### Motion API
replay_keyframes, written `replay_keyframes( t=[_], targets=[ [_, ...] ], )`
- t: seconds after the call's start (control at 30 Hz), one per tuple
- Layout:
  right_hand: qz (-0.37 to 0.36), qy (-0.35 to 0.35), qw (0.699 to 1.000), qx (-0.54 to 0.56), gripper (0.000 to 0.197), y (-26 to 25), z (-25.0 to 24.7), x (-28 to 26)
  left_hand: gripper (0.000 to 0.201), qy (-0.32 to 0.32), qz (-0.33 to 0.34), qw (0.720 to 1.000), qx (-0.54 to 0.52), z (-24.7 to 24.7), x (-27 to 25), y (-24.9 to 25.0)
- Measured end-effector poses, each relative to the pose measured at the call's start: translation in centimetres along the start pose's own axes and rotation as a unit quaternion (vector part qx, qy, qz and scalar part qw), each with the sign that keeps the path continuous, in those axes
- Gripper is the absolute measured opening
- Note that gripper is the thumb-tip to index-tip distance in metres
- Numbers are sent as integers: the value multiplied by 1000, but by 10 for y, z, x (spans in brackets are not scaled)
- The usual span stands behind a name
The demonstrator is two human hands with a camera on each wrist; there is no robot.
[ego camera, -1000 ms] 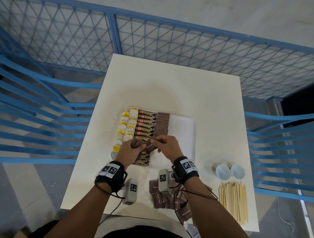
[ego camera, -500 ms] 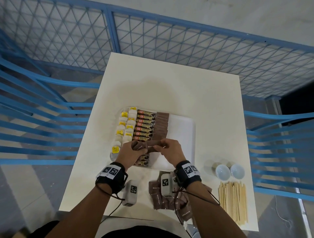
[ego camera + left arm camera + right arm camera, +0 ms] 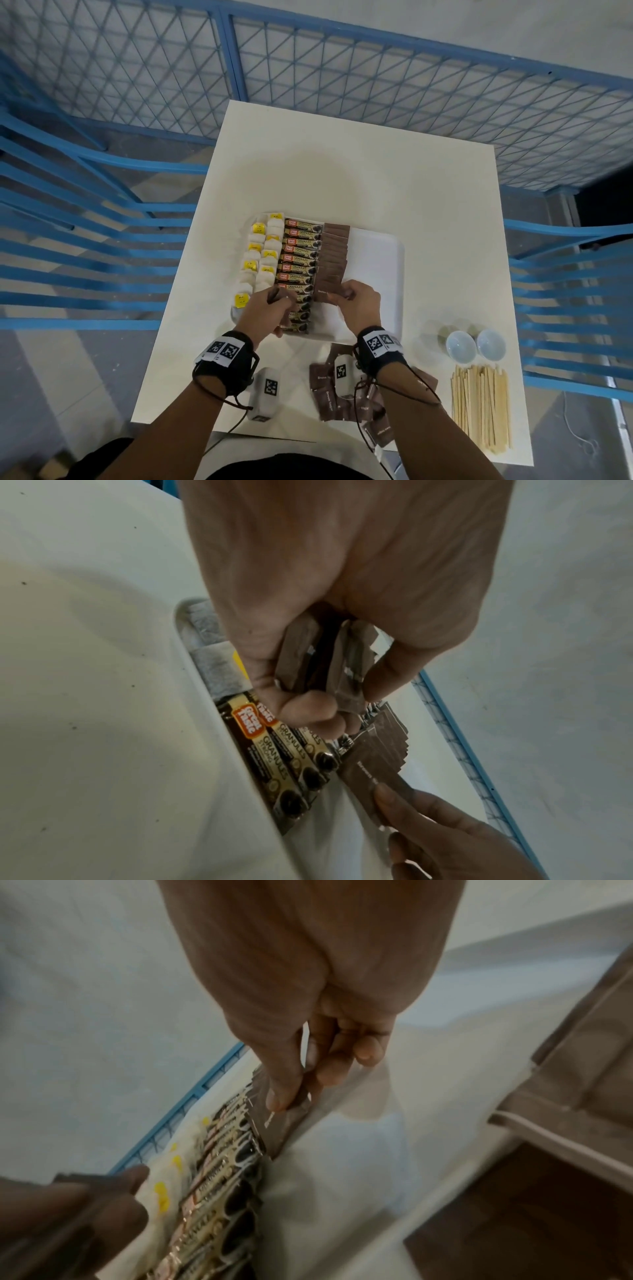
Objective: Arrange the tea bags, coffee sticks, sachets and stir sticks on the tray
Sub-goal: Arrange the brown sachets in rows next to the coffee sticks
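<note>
Since a moment ago the two hands have drawn apart: the right one has carried a single brown sachet (image 3: 328, 294) away from the left and down to the near end of the sachet row (image 3: 334, 255), while the left has pulled back over the coffee sticks (image 3: 301, 255).

Starting at the left of the white tray (image 3: 376, 260), two columns of tea bags (image 3: 262, 253) with yellow tags run along its edge, then the coffee sticks lie side by side, then the overlapping brown row; the tray's right part is bare.

The left hand (image 3: 274, 308) hovers palm-down over the nearest coffee sticks, fingers curled round a small bunch of spare sachets (image 3: 325, 664), gripped between thumb and fingertips. The right hand (image 3: 359, 303), knuckles up, pinches the single sachet at its right edge between thumb (image 3: 281, 1091) and fingers, holding it flat against the row.

Nearer the person, loose sachets (image 3: 329, 397) lie heaped on the table (image 3: 342, 164) under the right wrist. Further right stand two small white cups (image 3: 474, 344), with stir sticks (image 3: 481, 407) bundled in front of them.
</note>
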State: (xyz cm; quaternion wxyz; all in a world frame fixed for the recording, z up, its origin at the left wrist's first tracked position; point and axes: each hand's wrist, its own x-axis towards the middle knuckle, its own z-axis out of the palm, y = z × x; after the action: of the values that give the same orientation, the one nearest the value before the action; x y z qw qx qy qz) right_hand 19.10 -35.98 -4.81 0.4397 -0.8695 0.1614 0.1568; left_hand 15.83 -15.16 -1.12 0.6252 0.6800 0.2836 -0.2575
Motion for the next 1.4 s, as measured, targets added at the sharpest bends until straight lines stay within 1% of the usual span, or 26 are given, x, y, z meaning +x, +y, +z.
replay_keyframes(
  t=[0.13, 0.23, 0.37, 0.57, 0.67, 0.77, 0.8, 0.83, 0.9, 0.97, 1.03, 1.13, 1.2, 1.27, 1.33, 1.4],
  targets=[
    [7, 7, 1000, -10, 21, -3, 3, 2, 19, -7, -7, 1000, -9, 1, -1, 1],
    [15, 27, 999, 8, 26, -4, 4, 2, 20, -10, -5, 1000, -9, 1, -1, 2],
    [17, 30, 999, 5, 31, -5, 3, 1, 19, -13, 2, 1000, -10, 1, -2, 3],
    [21, 25, 999, 1, 34, -4, 0, 0, 10, -46, 26, 997, -58, 0, -7, 2],
    [18, 37, 999, 12, 31, -3, -2, -2, 11, -52, 31, 996, -66, 0, -8, 3],
    [-4, 59, 998, 31, 20, -6, -2, -7, 17, -58, 35, 995, -69, 0, -9, 4],
    [-18, 54, 998, 31, 16, -9, -2, -9, 22, -56, 35, 995, -72, 1, -9, 4],
    [-34, 34, 998, 32, 13, -13, -1, -11, 27, -50, 35, 995, -74, 1, -9, 4],
    [-63, -41, 996, 40, 14, -23, 1, -15, 33, -43, 40, 996, -64, 3, -8, 4],
    [-89, -109, 989, 36, 16, -31, 2, -16, 34, -52, 51, 996, -44, 4, -9, 5],
    [-113, -143, 983, 30, 15, -34, 3, -15, 34, -70, 57, 995, -39, 5, -12, 6],
    [-121, -153, 980, 25, 12, -34, 2, -11, 27, -74, 52, 995, -42, 6, -14, 7],
    [-128, -145, 981, 11, 10, -34, 0, -8, 20, -55, 48, 997, -33, 7, -12, 4],
    [-128, -128, 983, 9, 12, -35, -2, -9, 21, -36, 47, 998, -28, 7, -7, -2],
    [-105, -128, 986, 33, 14, -36, -3, -10, 23, -13, 55, 998, -39, 8, -4, -6],
    [-82, -154, 984, 43, 16, -36, -3, -13, 17, 9, 68, 996, -64, 10, -4, -8]
  ],
)
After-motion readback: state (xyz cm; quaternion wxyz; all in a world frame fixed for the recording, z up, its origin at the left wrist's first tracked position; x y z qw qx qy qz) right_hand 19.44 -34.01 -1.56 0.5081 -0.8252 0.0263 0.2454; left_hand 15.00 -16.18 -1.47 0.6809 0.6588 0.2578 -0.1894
